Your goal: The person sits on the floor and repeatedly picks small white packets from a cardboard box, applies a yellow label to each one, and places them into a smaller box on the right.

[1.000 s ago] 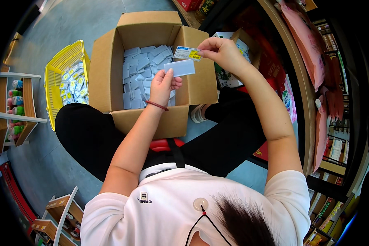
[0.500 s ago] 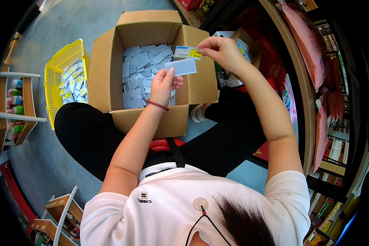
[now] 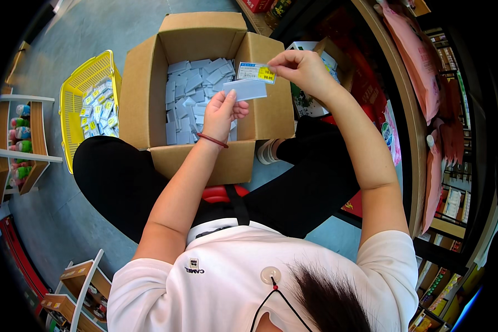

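My left hand (image 3: 222, 117) pinches a pale, blank price tag holder (image 3: 248, 89) by its left end, above the near right part of the cardboard box (image 3: 199, 160). Just beyond it, my right hand (image 3: 300, 67) grips a printed price label (image 3: 249, 72), white and yellow with a blue top edge, by its right end. The label's lower edge lies close to the holder's upper edge; I cannot tell whether they touch. Inside the open box lie many loose pale tag holders (image 3: 192, 83).
Left of the box stands a yellow basket (image 3: 66, 110) holding many labelled tags (image 3: 99, 110). Shelving (image 3: 33, 149) with small goods is at far left. A smaller open carton (image 3: 337, 55) and pink bags (image 3: 409, 61) on a shelf are at right. My black-trousered legs flank the box.
The printed label has shifted slightly to the right in my right hand. My left hand and the blank holder have barely moved.
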{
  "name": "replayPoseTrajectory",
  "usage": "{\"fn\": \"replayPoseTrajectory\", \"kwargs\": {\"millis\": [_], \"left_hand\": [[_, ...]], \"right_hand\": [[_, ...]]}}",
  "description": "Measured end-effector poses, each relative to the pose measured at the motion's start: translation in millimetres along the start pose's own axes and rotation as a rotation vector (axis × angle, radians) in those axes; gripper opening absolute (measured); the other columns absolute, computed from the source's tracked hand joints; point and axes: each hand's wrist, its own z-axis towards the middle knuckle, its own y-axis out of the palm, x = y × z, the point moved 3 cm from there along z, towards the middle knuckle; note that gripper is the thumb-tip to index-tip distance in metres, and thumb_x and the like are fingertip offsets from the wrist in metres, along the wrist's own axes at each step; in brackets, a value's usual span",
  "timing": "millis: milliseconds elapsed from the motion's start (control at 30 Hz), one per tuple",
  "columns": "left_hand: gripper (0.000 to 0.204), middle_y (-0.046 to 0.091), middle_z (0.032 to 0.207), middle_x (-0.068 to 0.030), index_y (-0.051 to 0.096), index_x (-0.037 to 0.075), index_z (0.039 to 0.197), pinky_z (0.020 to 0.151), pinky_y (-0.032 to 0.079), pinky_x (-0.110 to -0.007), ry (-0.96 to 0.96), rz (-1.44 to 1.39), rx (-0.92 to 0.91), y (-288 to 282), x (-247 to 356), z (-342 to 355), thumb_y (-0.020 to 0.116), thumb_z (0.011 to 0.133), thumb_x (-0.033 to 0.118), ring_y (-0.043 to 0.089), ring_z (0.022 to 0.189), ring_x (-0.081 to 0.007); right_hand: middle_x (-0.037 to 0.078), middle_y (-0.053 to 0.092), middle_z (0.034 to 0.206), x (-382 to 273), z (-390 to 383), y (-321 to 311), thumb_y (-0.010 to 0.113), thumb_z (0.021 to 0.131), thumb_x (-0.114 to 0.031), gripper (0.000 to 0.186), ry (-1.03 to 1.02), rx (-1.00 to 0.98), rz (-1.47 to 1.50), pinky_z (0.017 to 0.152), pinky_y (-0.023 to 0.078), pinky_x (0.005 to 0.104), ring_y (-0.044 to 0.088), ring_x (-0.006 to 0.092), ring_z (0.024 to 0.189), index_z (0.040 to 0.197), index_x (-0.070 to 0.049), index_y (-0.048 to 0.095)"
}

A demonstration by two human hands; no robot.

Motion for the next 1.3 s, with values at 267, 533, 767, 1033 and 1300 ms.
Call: {"fn": "replayPoseTrajectory", "kwargs": {"millis": [267,533,767,1033,1300], "left_hand": [[0.023,0.063,0.084,-0.0086,0.052,0.003,0.099,0.068,0.049,-0.025,0.006,0.056,-0.07,7,1,-2,0.047,0.093,0.025,0.061,0.073,-0.0139],[0.024,0.059,0.105,-0.0159,0.045,0.001,0.109,0.077,0.051,-0.03,-0.006,-0.032,-0.134,11,1,-3,0.041,0.095,0.02,0.063,0.091,-0.0217],[0.026,0.056,0.108,-0.019,0.043,0.0,0.109,0.081,0.052,-0.033,-0.062,-0.122,-0.136,14,2,-3,0.041,0.095,0.021,0.062,0.092,-0.0251],[0.036,0.058,0.103,-0.021,0.042,-0.001,0.108,0.074,0.055,-0.033,-0.139,-0.089,-0.107,15,9,-5,0.041,0.094,0.032,0.064,0.087,-0.0271],[0.035,0.056,0.102,-0.0204,0.041,-0.001,0.108,0.071,0.056,-0.033,-0.152,-0.054,-0.088,11,7,-1,0.039,0.095,0.032,0.064,0.085,-0.0291]], "right_hand": [[0.006,0.066,0.082,-3,-1,7,0.064,0.079,-0.007,0.012,0.021,-0.124,0.018,0.07,0.049,0.0225,0.061,0.01,0.076,0.088,-0.001,0.067],[0.006,0.066,0.081,-1,-2,14,0.064,0.079,-0.006,0.01,0.034,-0.235,-0.01,0.07,0.049,0.0224,0.061,0.0092,0.076,0.087,0.0,0.067],[0.006,0.066,0.08,4,-3,17,0.063,0.079,-0.005,0.01,0.056,-0.269,-0.038,0.07,0.049,0.023,0.061,0.0097,0.075,0.087,0.001,0.066],[0.006,0.067,0.081,-6,-6,21,0.064,0.077,-0.003,0.011,-0.007,-0.288,-0.148,0.07,0.05,0.0234,0.063,0.0117,0.076,0.087,-0.002,0.067],[0.008,0.066,0.081,-8,-7,24,0.065,0.076,-0.004,0.012,-0.129,-0.277,-0.207,0.069,0.051,0.025,0.064,0.0159,0.076,0.087,-0.003,0.068]]}}
